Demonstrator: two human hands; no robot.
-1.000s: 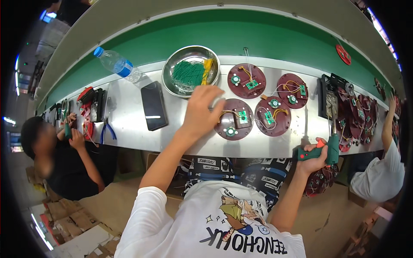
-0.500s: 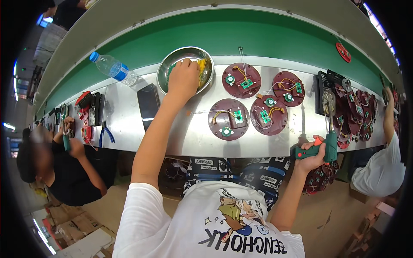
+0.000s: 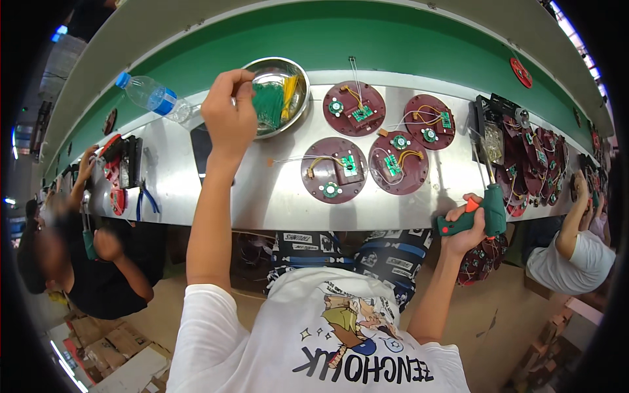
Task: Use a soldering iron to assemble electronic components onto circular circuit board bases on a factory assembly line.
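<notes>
In the head view, our left forearm reaches up and forward, the left hand (image 3: 228, 116) raised at the left side of the steel bowl (image 3: 272, 69) of green wires (image 3: 267, 105). Its thumb and forefinger curl close together; we cannot tell whether they pinch anything. Our right hand (image 3: 464, 234) wraps the green pistol-shaped tool (image 3: 495, 209) by the table's front edge. Metal tabletop (image 3: 268, 203) gives us room between the phone (image 3: 198, 147) and the nearest maroon disc (image 3: 334, 170).

the tool (image 3: 494, 209) is green, its trigger (image 3: 472, 205) orange-red, the discs (image 3: 329, 174) maroon, the strands (image 3: 267, 106) green and yellow.
</notes>
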